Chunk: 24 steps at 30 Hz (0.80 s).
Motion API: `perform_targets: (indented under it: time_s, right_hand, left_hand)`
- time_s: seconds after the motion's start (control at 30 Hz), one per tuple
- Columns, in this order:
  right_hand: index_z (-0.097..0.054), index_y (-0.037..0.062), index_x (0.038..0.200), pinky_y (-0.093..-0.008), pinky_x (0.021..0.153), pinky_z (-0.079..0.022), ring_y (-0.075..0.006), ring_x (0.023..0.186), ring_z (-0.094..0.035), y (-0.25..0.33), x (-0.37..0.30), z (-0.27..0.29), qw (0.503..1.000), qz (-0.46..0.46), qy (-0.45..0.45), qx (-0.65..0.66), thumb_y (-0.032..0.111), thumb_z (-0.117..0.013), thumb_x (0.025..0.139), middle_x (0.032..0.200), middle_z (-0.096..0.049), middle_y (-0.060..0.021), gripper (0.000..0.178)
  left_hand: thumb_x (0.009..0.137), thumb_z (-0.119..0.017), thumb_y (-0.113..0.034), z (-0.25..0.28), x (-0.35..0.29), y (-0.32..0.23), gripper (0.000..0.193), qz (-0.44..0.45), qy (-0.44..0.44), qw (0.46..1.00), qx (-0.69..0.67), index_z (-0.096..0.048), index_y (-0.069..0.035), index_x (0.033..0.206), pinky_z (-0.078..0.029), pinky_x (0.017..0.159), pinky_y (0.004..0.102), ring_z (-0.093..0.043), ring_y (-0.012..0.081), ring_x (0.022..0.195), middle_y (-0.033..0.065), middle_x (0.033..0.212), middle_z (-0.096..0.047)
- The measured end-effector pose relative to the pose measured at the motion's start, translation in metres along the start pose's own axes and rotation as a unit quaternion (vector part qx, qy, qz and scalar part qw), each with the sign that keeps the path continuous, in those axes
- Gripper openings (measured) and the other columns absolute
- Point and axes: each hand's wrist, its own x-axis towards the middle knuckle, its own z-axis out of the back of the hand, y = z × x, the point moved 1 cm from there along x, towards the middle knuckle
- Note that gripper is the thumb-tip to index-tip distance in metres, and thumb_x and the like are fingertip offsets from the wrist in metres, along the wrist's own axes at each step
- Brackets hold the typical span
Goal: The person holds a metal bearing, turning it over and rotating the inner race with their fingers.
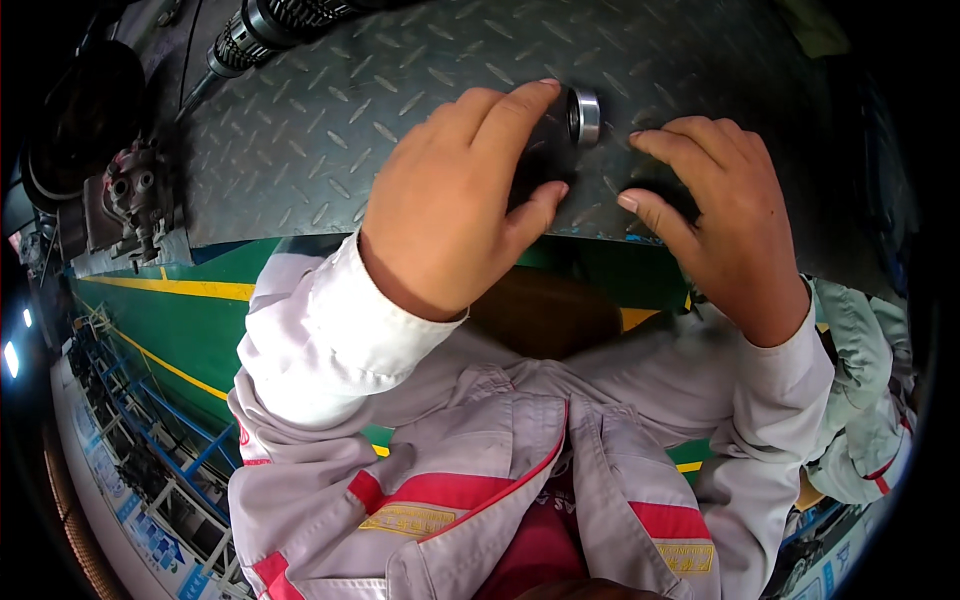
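Note:
A short, shiny metal ring [588, 117], perhaps a bearing ring, stands on its edge on the dark diamond-plate bench top [330, 150]. Just left of it is my left hand [450, 185], its index fingertip close to the ring and its thumb held well apart. Whether that fingertip touches the ring I cannot tell. To the right, my right hand [722, 195] hovers by the bench's near edge with fingers bent and thumb spread, a gap between it and the ring. Neither hand shows anything in its grasp.
A geared metal shaft [265, 35] lies at the far left of the bench. A rusty metal housing [135, 195] sits by the left edge. A person's pale sleeve [855, 350] shows at the right. Yellow lines cross the green floor [190, 330] below.

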Motion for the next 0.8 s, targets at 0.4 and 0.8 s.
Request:
perform_targets:
  time_s: [0.4, 0.8]
  right_hand:
    - [-0.07, 0.0033, 0.117, -0.0384, 0.085, -0.046, -0.0296, 0.096, -0.062, -0.0005, -0.0002, 0.0005, 1.0, -0.017, 0.013, 0.008, 0.022, -0.08, 0.084, 0.111, -0.068, -0.0116, 0.04]
    - [-0.07, 0.0044, 0.118, -0.0384, 0.084, -0.047, -0.0304, 0.096, -0.062, -0.0031, 0.0036, -0.0008, 1.0, -0.026, 0.008, 0.016, 0.021, -0.08, 0.084, 0.111, -0.068, -0.0111, 0.039]
  left_hand:
    - [0.079, -0.082, -0.006, 0.0014, 0.0005, 0.0034, 0.062, 0.01, -0.019, 1.0, 0.021, -0.06, -0.005, 0.137, -0.056, 0.077, 0.0328, -0.066, 0.026, 0.087, 0.012, 0.108, -0.065]
    - [0.082, -0.08, -0.007, 0.0034, 0.0004, 0.0022, 0.053, 0.003, -0.018, 1.0, 0.02, -0.063, -0.004, 0.132, -0.055, 0.083, 0.0361, -0.066, 0.0313, 0.095, 0.0147, 0.111, -0.065]
